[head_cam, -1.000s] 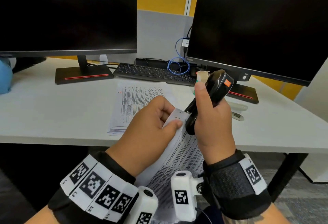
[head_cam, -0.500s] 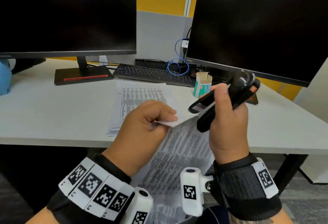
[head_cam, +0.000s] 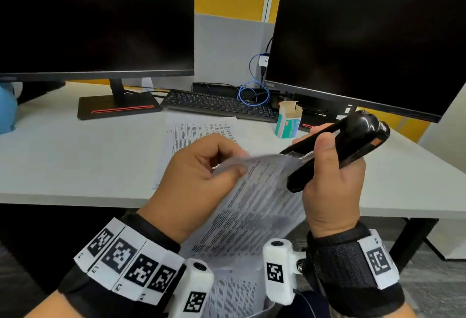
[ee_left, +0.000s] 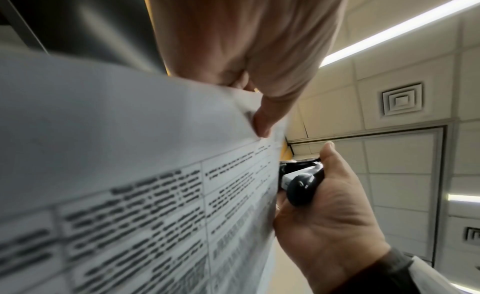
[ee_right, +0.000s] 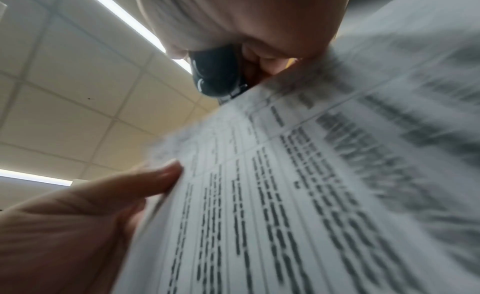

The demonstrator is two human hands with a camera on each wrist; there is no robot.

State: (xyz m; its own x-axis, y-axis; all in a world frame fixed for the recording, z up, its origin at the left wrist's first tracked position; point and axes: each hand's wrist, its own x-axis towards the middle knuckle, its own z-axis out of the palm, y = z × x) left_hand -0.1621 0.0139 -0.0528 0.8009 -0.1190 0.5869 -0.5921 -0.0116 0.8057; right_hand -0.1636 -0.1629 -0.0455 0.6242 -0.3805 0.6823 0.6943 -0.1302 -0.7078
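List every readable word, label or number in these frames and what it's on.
"35": side of the small box on the desk; its other print is too small.
"L3": left wristband, faint.
Print on the held sheets: blurred in every view.
Stack of sheets on desk, monitor badge, cable tag: too small to read.

The stapler [head_cam: 353, 138] lies right of the held sheets [head_cam: 252, 211], staple box [head_cam: 288, 122] on the desk [head_cam: 63, 161] behind.
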